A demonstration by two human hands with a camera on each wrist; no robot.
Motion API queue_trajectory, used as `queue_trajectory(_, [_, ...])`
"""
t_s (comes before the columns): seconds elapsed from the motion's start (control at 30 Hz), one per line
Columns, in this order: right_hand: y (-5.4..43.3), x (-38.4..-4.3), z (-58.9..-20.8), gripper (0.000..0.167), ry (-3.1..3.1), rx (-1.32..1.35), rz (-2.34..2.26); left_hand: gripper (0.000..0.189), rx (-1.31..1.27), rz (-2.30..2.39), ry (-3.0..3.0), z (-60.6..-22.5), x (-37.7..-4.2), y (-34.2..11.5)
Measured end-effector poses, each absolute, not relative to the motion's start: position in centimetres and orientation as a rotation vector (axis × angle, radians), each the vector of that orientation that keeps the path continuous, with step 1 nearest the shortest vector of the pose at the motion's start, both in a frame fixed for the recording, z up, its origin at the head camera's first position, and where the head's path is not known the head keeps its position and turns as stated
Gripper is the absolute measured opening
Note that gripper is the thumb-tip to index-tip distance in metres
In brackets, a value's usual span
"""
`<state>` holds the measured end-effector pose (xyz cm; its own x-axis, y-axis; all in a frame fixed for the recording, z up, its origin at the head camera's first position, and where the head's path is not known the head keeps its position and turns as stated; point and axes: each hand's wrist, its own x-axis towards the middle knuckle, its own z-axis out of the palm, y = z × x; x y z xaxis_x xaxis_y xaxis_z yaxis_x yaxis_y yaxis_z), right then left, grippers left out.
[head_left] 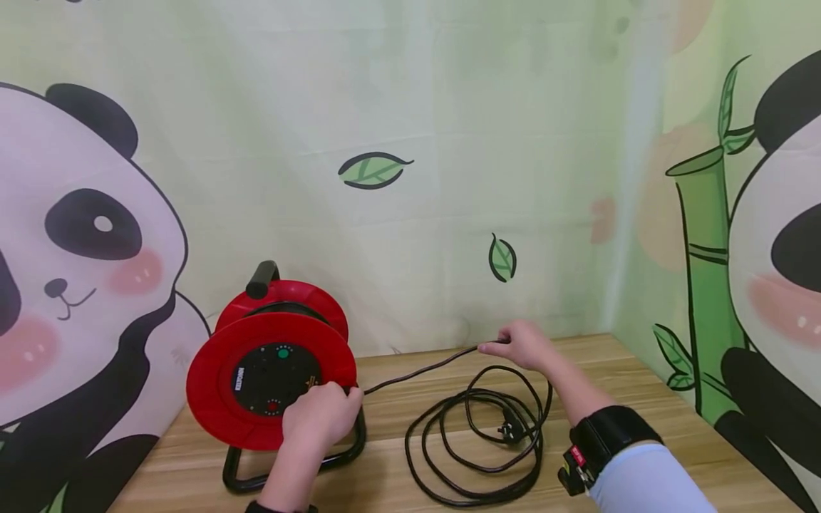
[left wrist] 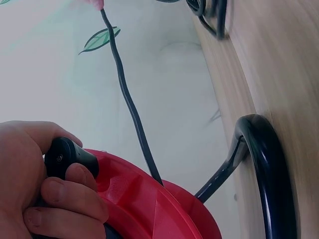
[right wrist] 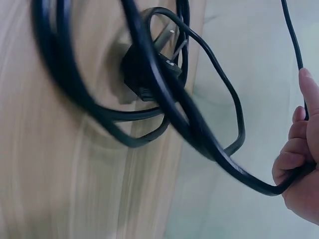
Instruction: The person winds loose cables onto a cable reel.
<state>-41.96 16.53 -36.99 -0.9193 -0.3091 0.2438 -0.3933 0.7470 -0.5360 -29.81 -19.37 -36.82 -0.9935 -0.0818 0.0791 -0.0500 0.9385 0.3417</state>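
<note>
A red cable reel (head_left: pixel 214 388) with a black centre panel stands on the left of the table. My left hand (head_left: pixel 321 413) is at its front right side, fingers curled round a black knob (left wrist: pixel 75 154) on the reel's face. From the reel a black cable (head_left: pixel 417 373) runs up to the right, off the table, to my right hand (head_left: pixel 526 345). That hand grips the cable, thumb laid along it in the right wrist view. Past the hand, the cable drops into loose coils on the wood, where a black plug (head_left: pixel 511 429) with metal pins lies among the loops.
The wooden table (head_left: pixel 378 456) backs onto a cloth backdrop (head_left: pixel 436 214) printed with pandas, leaves and bamboo. A black tubular stand (head_left: pixel 240 486) carries the reel, with a black carrying handle (head_left: pixel 261 280) on top. A black strap (head_left: pixel 616 434) with a small device circles the right wrist.
</note>
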Motion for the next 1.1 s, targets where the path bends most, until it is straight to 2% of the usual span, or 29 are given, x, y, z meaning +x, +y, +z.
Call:
queue_trajectory(0.23, [18.4, -42.3, -36.7, 0.056, -2.819, 0.455, 0.904, 0.052, 0.111, -0.533, -3.011, -36.8, -29.8, -19.3])
queue_trajectory(1.1, [17.1, -42.1, -37.2, 0.057, -2.785, 0.501, 0.861, 0.044, 0.087, -0.503, -3.08, -37.4, -29.7, -20.0])
